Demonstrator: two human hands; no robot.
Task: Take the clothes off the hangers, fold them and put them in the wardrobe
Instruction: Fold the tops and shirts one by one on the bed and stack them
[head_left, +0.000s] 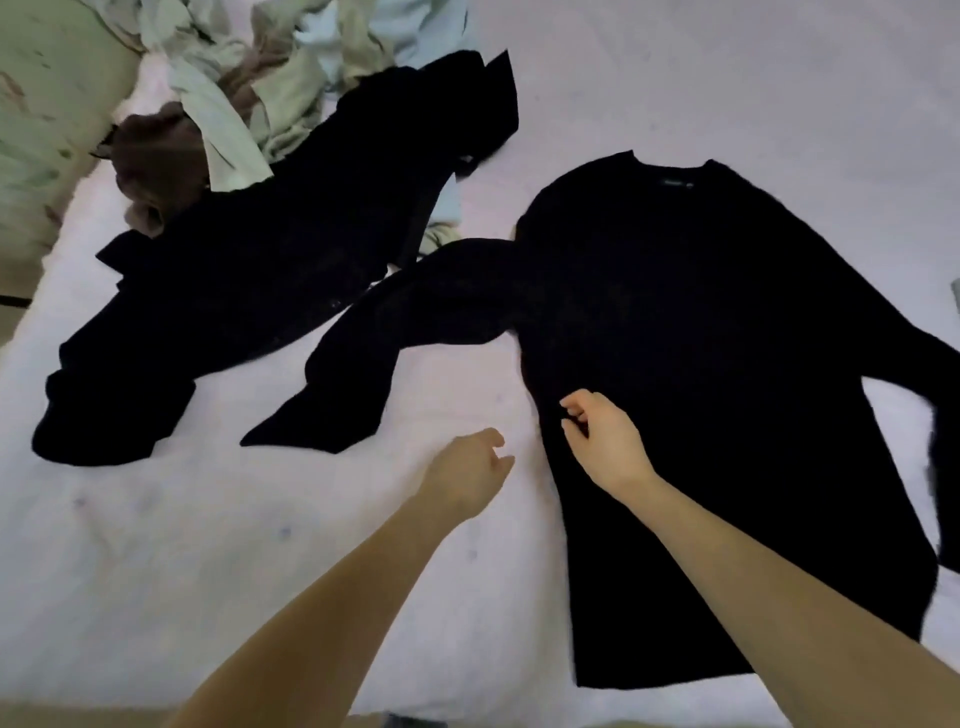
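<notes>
A black long-sleeved sweater (701, 364) lies flat on the white bed (208, 545), neck away from me, its left sleeve (374, 353) stretched out toward the left. My right hand (602, 441) hovers over the sweater's left side edge with fingers loosely curled, holding nothing that I can make out. My left hand (467, 473) is over the bare sheet just left of the sweater, fingers relaxed and empty. No hanger is in view.
Another black garment (249, 291) lies crumpled to the left. Behind it is a heap of pale green, light blue and brown clothes (249, 93). A green patterned pillow (47, 130) sits at the far left edge of the bed.
</notes>
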